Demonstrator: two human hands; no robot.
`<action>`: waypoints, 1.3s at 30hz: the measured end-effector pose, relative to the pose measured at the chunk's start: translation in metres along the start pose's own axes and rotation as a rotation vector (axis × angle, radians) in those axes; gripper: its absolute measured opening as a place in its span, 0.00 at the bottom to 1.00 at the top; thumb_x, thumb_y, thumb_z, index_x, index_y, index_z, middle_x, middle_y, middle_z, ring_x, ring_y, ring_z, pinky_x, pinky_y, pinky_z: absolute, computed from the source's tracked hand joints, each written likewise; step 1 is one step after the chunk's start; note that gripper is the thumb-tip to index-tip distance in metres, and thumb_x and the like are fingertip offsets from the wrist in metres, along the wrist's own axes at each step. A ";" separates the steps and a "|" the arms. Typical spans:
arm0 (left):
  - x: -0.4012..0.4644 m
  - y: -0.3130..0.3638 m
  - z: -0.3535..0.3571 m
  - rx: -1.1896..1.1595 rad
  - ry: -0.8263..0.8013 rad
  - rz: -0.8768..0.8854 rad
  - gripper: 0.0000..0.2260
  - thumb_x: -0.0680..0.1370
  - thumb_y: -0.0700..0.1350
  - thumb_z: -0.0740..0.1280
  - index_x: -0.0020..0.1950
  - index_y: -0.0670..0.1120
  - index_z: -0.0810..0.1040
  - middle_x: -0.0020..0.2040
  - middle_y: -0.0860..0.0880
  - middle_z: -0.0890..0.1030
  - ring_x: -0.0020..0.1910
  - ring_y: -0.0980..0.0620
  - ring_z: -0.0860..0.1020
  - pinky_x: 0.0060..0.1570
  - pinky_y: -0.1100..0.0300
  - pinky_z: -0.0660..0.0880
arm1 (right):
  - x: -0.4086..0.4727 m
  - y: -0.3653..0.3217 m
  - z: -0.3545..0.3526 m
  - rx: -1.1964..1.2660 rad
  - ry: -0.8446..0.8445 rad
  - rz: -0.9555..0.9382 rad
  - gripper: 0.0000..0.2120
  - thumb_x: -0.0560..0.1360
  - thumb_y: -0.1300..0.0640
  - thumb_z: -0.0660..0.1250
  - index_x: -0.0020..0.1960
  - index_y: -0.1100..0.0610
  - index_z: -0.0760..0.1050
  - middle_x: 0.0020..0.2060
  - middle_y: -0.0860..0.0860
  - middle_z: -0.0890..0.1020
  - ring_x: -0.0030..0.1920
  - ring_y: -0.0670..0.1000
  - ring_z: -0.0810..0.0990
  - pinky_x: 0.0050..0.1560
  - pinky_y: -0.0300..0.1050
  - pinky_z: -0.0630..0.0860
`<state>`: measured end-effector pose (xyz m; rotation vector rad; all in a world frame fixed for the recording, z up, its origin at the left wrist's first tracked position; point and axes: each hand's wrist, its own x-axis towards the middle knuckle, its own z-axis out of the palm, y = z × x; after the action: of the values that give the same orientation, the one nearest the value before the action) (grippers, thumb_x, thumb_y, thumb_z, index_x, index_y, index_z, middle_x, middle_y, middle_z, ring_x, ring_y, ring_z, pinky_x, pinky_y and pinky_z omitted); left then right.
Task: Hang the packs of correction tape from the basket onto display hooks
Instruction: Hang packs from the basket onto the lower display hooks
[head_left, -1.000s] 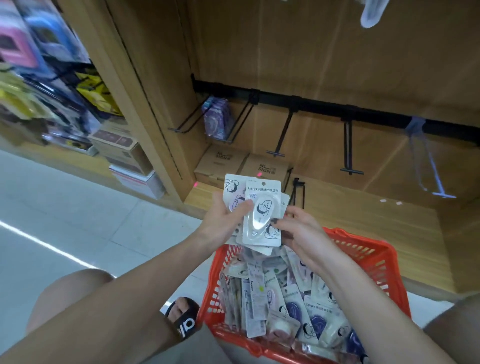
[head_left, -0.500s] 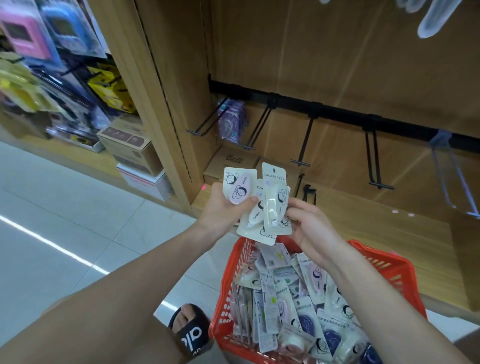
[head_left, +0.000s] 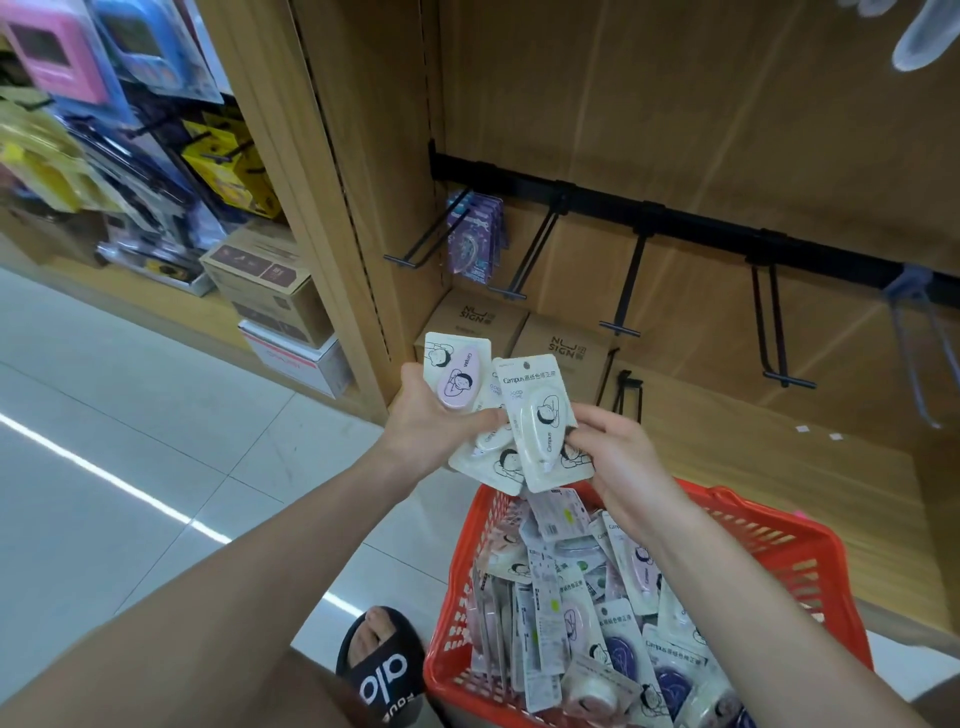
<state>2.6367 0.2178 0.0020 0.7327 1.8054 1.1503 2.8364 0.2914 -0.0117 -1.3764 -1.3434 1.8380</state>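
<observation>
Above the red basket (head_left: 769, 535), both hands meet on a fan of packs (head_left: 498, 415). The left hand (head_left: 431, 426) has its grip curled round the bunch, a pink-tape pack topmost. The right hand (head_left: 618, 457) pinches the front white pack (head_left: 543, 421). Beyond the grip, black hooks (head_left: 623, 291) jut from the shelf rail; more packs fill the basket below.

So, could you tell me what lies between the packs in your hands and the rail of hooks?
In the head view, two brown boxes sit on the shelf between the held packs and the rail; empty hooks hang above them.
</observation>
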 end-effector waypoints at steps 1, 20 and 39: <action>0.001 0.002 -0.005 0.045 0.027 0.000 0.35 0.66 0.47 0.86 0.63 0.49 0.66 0.56 0.53 0.81 0.51 0.53 0.85 0.39 0.47 0.86 | 0.002 0.000 0.001 -0.037 0.055 -0.014 0.16 0.82 0.68 0.62 0.60 0.52 0.83 0.54 0.49 0.88 0.57 0.54 0.86 0.64 0.61 0.80; 0.023 0.023 -0.029 0.315 0.142 0.098 0.34 0.67 0.49 0.84 0.60 0.47 0.64 0.51 0.58 0.76 0.48 0.60 0.78 0.32 0.59 0.77 | 0.041 -0.034 0.051 0.116 0.098 -0.099 0.11 0.78 0.59 0.74 0.59 0.58 0.78 0.52 0.50 0.88 0.55 0.52 0.87 0.50 0.49 0.81; 0.042 0.019 -0.033 0.694 0.081 0.144 0.35 0.65 0.51 0.85 0.55 0.48 0.60 0.57 0.45 0.81 0.53 0.44 0.81 0.46 0.46 0.80 | 0.124 -0.038 0.073 0.098 0.286 -0.084 0.09 0.81 0.55 0.70 0.61 0.53 0.78 0.55 0.47 0.85 0.51 0.46 0.83 0.43 0.41 0.74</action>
<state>2.5892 0.2460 0.0124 1.2379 2.2714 0.6222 2.7165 0.3774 -0.0317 -1.4443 -1.1318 1.5617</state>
